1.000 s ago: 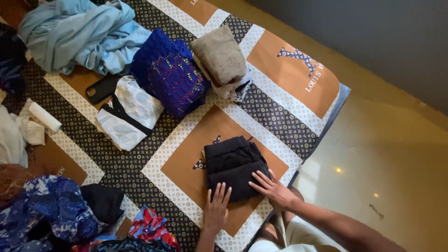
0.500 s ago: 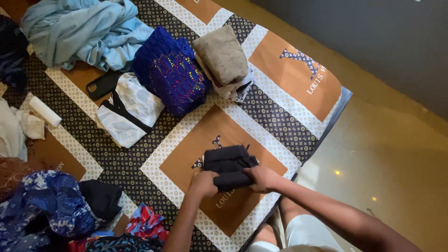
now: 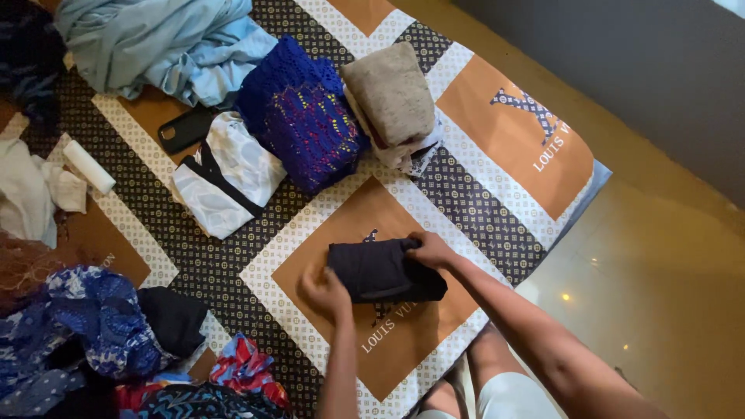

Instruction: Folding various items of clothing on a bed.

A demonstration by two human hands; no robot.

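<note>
The folded black garment [image 3: 384,270] lies on the brown square of the patterned blanket [image 3: 466,194], near its front edge. The left hand [image 3: 324,291] is curled closed against the garment's near left corner, gripping the cloth. The right hand [image 3: 431,250] is bent over the garment's far right edge, fingers pinching the fold. Beyond the garment sit a blue knit bundle [image 3: 303,116] and a folded grey towel [image 3: 392,97], side by side.

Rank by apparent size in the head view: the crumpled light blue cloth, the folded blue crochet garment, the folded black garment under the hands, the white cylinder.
1. Crumpled light blue cloth, largest.
2. Folded blue crochet garment.
3. Folded black garment, held by both hands.
4. White cylinder, smallest.
</note>
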